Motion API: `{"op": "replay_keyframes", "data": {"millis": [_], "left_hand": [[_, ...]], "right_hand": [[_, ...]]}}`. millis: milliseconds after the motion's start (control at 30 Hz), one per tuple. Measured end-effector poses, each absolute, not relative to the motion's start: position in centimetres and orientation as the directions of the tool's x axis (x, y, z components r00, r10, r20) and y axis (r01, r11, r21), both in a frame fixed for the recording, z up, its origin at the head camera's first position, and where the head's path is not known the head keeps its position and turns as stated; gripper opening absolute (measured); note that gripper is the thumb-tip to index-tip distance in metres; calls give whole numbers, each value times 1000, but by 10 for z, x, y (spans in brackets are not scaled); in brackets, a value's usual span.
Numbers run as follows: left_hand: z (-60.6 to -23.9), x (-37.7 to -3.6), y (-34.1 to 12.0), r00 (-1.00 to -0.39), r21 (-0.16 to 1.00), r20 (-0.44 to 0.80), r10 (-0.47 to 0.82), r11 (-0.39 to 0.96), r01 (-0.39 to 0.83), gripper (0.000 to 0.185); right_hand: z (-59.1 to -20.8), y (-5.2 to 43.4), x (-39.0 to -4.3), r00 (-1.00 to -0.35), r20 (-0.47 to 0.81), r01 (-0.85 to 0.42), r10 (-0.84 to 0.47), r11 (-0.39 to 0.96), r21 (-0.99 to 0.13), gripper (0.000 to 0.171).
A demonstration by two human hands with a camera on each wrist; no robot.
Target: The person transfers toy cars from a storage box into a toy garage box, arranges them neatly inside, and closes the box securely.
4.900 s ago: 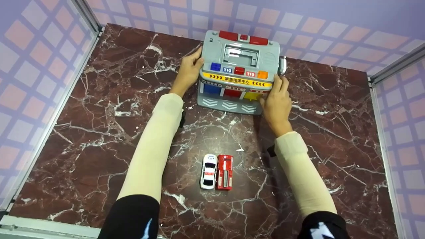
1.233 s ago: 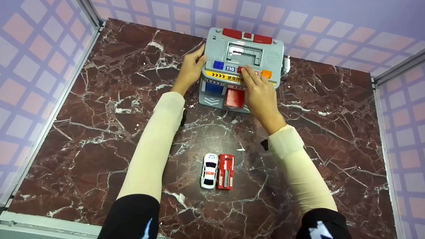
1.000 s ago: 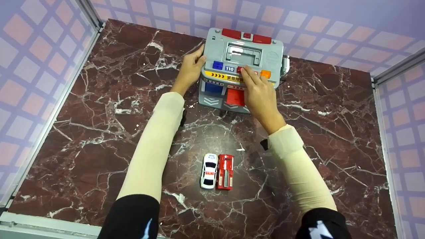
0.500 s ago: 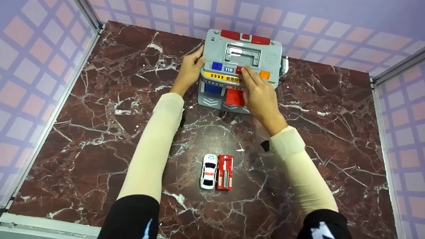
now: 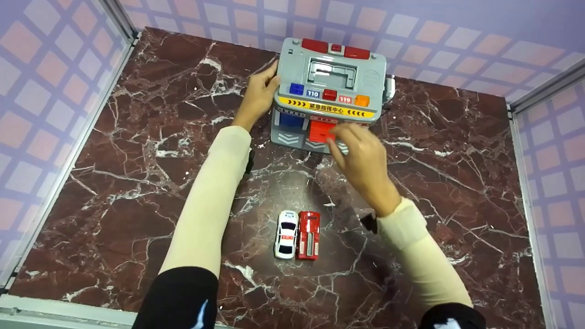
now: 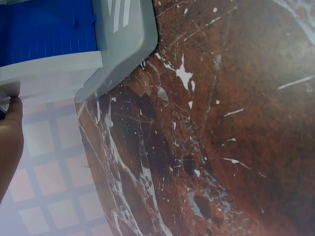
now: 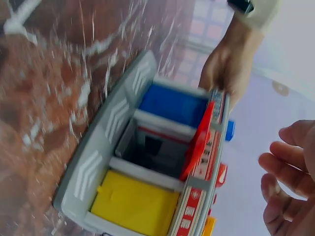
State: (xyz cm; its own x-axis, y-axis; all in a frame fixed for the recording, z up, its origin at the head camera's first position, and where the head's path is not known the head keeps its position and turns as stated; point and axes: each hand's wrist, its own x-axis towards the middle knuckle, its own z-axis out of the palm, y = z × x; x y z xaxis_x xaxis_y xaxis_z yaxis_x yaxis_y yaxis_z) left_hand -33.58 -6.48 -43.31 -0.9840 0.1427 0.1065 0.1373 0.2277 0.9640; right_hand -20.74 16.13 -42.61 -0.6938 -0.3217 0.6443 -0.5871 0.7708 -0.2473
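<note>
A dark red, white-veined marbled surface (image 5: 470,187) spread beneath the right fingers (image 5: 354,133), catching a pale glare (image 5: 296,192) to their near left. Beyond them rose a lilac back wall (image 5: 457,45) checked pink and white; a similar left wall (image 5: 45,100) and right wall (image 5: 557,183) flanked them, well apart.

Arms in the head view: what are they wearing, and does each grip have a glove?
No gloves: the left grip and right grip are bare hands. Cream sleeves with paler cuffs cover the forearms, with black sleeves above. Pale markings show on the black; a small dark piece sits by each cuff.
</note>
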Motion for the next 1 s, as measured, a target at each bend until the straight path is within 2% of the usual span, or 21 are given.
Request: {"op": "replay_keyframes", "data": {"millis": [100,233,433,533,733,1000], "left_hand": [[-439,-340,-65,-983,963,118,138,227,148,44],[-439,-338,-65,-985,957,111,131,251,142,44],[-432,-334,-65,-985,956,110,135,258,142,44],[-431,-334,-65,-987,961,89,133,250,120,45],[-431,-333,-64,-988,959,82,133,259,115,45],[-431,-335,-63,-990,970,56,128,226,84,45]], "right_hand": [[-431,162,-191,-735,591,-584,-333,754,-300,17],[-442,164,-170,-821,463,-510,-335,796,-327,21],[-461,158,-142,-946,125,-325,-300,886,-330,33],[-468,154,-133,-963,-1,-258,-268,927,-271,44],[-477,147,-119,-963,-147,-198,-226,963,-185,56],[-481,142,-108,-965,-138,-209,-225,971,-118,62]]}}
